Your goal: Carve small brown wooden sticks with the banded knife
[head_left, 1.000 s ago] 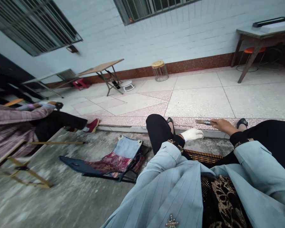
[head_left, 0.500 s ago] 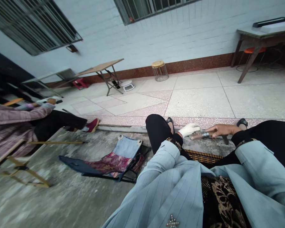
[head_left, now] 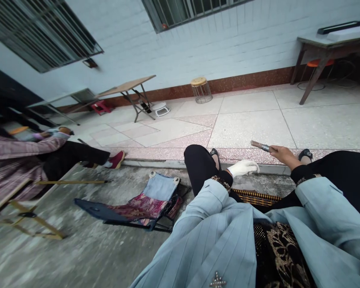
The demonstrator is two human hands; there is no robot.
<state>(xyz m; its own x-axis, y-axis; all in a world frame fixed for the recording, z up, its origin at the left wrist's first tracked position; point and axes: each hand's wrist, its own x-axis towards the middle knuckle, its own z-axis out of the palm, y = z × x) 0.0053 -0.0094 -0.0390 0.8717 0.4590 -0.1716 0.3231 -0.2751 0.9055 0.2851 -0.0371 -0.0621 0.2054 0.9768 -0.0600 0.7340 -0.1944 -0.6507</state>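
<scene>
My right hand (head_left: pixel 285 155), bare, is closed round the handle of a paintbrush (head_left: pixel 260 145). The brush has brownish bristles and a silvery metal band, and its bristle end points left over the tiled ledge. Lower and to the left, my left hand (head_left: pixel 243 168) wears a white glove. Its fingers are curled downward near the ledge edge, apart from the brush; whatever they may hold is hidden. Below both hands, between my knees, shows the rim of a woven black-and-yellow piece (head_left: pixel 256 197), partly covered by my clothes.
A low folding chair (head_left: pixel 135 206) with patterned cloth stands on the concrete to my left. Beyond it sits another person (head_left: pixel 15 156) near a yellowish folding frame (head_left: pixel 33 216). Across the tiles are a round stool (head_left: pixel 199 82), a folding table (head_left: pixel 129 86) and a wooden desk (head_left: pixel 315 45).
My right hand has lifted the paintbrush up and away from my gloved left hand, over the tiles. The left hand has shifted slightly right and down.
</scene>
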